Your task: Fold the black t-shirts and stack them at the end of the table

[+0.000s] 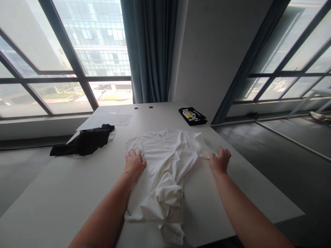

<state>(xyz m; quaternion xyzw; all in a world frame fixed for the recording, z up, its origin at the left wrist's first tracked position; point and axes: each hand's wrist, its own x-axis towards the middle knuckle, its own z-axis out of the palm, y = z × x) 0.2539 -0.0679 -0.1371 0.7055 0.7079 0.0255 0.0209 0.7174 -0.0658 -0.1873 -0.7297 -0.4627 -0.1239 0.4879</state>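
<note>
A white T-shirt [157, 155] lies spread on the table, its collar at the far side. Its upper part is fairly flat, while the lower part is bunched and twisted in folds. My left hand [135, 162] rests on the shirt's left sleeve area, palm down with fingers stretched out. At the opposite side, my right hand [219, 160] is beside the edge of the right sleeve [203, 150], with thumb and fingers apart. The thumb side touches or nearly touches the sleeve's edge; I cannot tell which.
On the white table [85, 193], a black garment [90, 140] lies crumpled at left, near paper sheets [111, 117]. A folded black item with white and yellow print [192, 116] sits at the back right. A blue curtain [151, 51] hangs behind the table.
</note>
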